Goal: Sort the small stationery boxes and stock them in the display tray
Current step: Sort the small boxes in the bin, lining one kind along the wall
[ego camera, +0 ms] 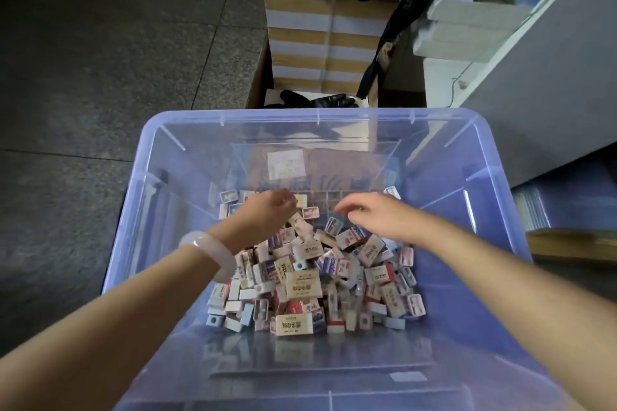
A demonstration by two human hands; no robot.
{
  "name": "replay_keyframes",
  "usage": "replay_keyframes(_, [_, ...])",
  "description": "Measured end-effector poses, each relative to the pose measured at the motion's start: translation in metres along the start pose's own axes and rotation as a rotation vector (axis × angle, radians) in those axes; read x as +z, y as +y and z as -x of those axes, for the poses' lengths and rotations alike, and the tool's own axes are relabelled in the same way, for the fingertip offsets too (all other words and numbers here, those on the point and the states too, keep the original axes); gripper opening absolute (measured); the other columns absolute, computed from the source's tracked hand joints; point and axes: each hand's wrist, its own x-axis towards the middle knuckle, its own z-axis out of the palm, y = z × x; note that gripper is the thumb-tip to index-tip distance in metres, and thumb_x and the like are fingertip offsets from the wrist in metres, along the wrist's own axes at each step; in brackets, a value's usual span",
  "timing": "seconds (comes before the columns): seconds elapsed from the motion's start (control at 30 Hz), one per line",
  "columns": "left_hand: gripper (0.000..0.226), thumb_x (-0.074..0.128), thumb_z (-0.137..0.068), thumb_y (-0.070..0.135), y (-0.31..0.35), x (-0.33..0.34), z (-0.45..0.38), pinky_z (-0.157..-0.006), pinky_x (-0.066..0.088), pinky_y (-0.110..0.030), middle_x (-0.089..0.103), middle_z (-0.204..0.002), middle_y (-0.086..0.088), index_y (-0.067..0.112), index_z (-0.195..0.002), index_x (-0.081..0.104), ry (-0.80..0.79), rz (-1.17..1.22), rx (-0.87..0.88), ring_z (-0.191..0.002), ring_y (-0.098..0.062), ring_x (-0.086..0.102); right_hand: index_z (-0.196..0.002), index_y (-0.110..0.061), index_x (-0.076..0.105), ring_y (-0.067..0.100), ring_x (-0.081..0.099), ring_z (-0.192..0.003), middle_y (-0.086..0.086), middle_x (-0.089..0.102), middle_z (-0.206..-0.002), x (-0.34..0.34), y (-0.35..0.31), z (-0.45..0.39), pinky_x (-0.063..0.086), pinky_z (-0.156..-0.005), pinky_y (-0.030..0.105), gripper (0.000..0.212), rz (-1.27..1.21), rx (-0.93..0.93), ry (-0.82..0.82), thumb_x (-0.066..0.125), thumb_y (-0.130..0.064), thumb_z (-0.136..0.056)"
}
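— Forearms first, ours, reaching down into the blue plastic bin (132, 230). What do we have hold of?

— Our left hand (267, 213), the one with the pale bangle (208, 252), has its fingers bunched at the far edge of the heap; whether a box is pinched in there, we cannot tell. Our right hand (374, 215) hovers with fingers loosely spread, holding nothing.

— And the stationery boxes (314, 277)?

— Piled loose and mixed on the bin floor, tan ones among red-and-blue and white. Beyond them, against the far wall, we make out a clear display tray (320, 198) with small compartments, mostly unfilled as far as we can see.

— What might trip us up?

— Look-alike printing, we'd say: kinds could get mixed in one compartment. Digging could also slide the heap onto the tray, and a weak pinch could drop a box.
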Motion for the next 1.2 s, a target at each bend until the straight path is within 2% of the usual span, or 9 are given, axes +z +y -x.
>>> replay_keyframes(0.07, [0.033, 0.039, -0.1, 0.02, -0.005, 0.007, -0.019, -0.075, 0.04, -0.029, 0.058, -0.123, -0.014, 0.009, -0.127, 0.053, 0.227, 0.039, -0.105, -0.092, -0.025, 0.053, -0.132, -0.017, 0.051, 0.006, 0.05, -0.092, 0.002, 0.053, -0.133, 0.009, 0.004, -0.024, 0.036, -0.078, 0.018, 0.038, -0.12, 0.05, 0.174, 0.042, -0.011, -0.096])
replay_keyframes(0.2, [0.045, 0.039, -0.096, 0.032, -0.04, 0.039, -0.041, -0.114, 0.019, -0.05, 0.035, -0.147, -0.013, 0.018, -0.138, 0.038, 0.245, -0.183, -0.253, -0.139, -0.031, 0.025, -0.145, -0.019, 0.031, 0.003, 0.051, -0.067, 0.005, 0.04, -0.145, 0.043, 0.008, -0.065, 0.038, -0.05, 0.011, 0.05, -0.248, 0.153, 0.133, 0.041, -0.013, -0.097])
replay_keyframes(0.3, [0.053, 0.036, -0.096, 0.044, -0.06, 0.048, -0.044, -0.116, 0.013, -0.048, 0.026, -0.151, -0.011, 0.021, -0.143, 0.029, 0.237, -0.264, -0.22, -0.141, -0.031, 0.019, -0.148, -0.021, 0.022, 0.021, 0.036, -0.133, 0.002, 0.019, -0.155, 0.063, -0.001, -0.086, 0.038, -0.102, 0.026, 0.061, -0.285, 0.152, 0.119, 0.046, -0.007, -0.094])
replay_keyframes(0.37, [0.048, 0.035, -0.097, 0.044, -0.061, 0.041, -0.045, -0.112, 0.021, -0.046, 0.035, -0.146, -0.011, 0.021, -0.139, 0.035, 0.241, -0.183, -0.198, -0.135, -0.03, 0.029, -0.149, -0.022, 0.018, 0.026, 0.017, -0.143, 0.001, 0.012, -0.157, 0.07, -0.008, -0.097, 0.022, -0.115, 0.04, 0.067, -0.242, 0.18, 0.101, 0.048, -0.007, -0.092])
replay_keyframes(0.53, [0.041, 0.028, -0.098, 0.043, -0.06, 0.025, -0.05, -0.1, 0.025, -0.041, 0.057, -0.115, -0.007, 0.019, -0.111, 0.06, 0.175, -0.377, -0.146, -0.118, -0.026, 0.041, -0.132, -0.021, 0.048, 0.023, 0.055, -0.092, 0.008, 0.058, -0.11, 0.068, -0.016, -0.095, 0.042, -0.067, 0.027, 0.04, -0.183, 0.222, -0.05, 0.049, -0.028, -0.092])
replay_keyframes(0.7, [0.043, 0.027, -0.101, 0.044, -0.058, 0.006, -0.053, -0.102, 0.031, -0.035, 0.055, -0.11, -0.01, 0.02, -0.119, 0.058, 0.037, -0.125, -0.149, -0.118, -0.027, 0.048, -0.139, -0.017, 0.039, 0.027, 0.046, -0.118, 0.011, 0.045, -0.136, 0.063, -0.021, -0.086, 0.039, -0.093, 0.035, 0.049, -0.165, 0.141, -0.099, 0.049, -0.016, -0.092])
replay_keyframes(0.93, [0.047, 0.031, -0.1, 0.047, -0.047, 0.005, -0.052, -0.109, 0.034, -0.038, 0.055, -0.134, -0.01, 0.019, -0.122, 0.062, -0.092, -0.009, -0.279, -0.123, -0.026, 0.048, -0.128, -0.011, 0.046, 0.02, 0.055, -0.098, 0.005, 0.059, -0.112, 0.053, -0.017, -0.092, 0.044, -0.09, 0.034, 0.037, -0.126, 0.163, -0.313, 0.05, -0.015, -0.092])
replay_keyframes(1.07, [0.05, 0.031, -0.1, 0.046, -0.042, 0.01, -0.048, -0.101, 0.041, -0.038, 0.059, -0.123, -0.01, 0.013, -0.126, 0.057, -0.143, -0.031, -0.267, -0.113, -0.026, 0.053, -0.139, -0.025, 0.04, 0.023, 0.05, -0.12, 0.002, 0.05, -0.137, 0.069, -0.013, -0.085, 0.039, -0.103, 0.036, 0.054, -0.079, 0.122, -0.318, 0.055, -0.043, -0.09])
replay_keyframes(1.2, [0.05, 0.033, -0.099, 0.049, -0.035, 0.004, -0.04, -0.105, 0.039, -0.046, 0.052, -0.136, -0.011, 0.018, -0.134, 0.049, -0.205, 0.088, -0.315, -0.123, -0.029, 0.051, -0.139, -0.02, 0.039, 0.02, 0.049, -0.12, 0.002, 0.05, -0.136, 0.061, -0.02, -0.073, 0.035, -0.094, 0.024, 0.048, -0.08, 0.035, -0.321, 0.052, -0.032, -0.094])
